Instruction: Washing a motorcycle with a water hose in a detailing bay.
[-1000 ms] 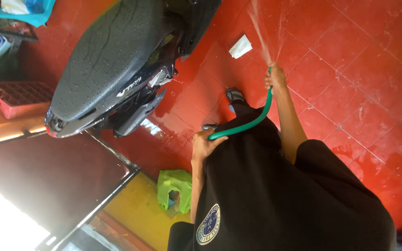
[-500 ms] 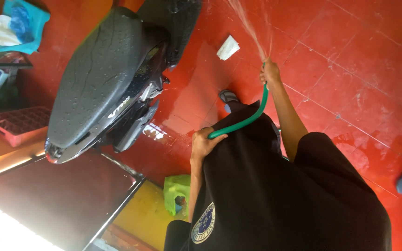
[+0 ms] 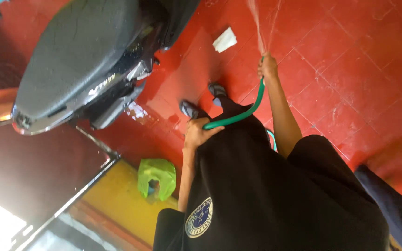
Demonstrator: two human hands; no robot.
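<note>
My right hand is closed around the end of a green hose, and a thin spray of water shoots from it over the red tiles toward the top of the view. My left hand grips the same hose lower down, against my black shirt. My two shoes stand on the wet floor just below the spray. A scooter with a black seat is parked to the left, about a step from my left hand.
A white crumpled cloth or paper lies on the wet red tiled floor near the scooter's front. A green plastic bag sits on a yellow strip at the lower left. A dark blue shape fills the lower right corner.
The view has shifted, so the scooter sits closer and further left. Both hands keep their hold on the hose, and the spray still points the same way.
</note>
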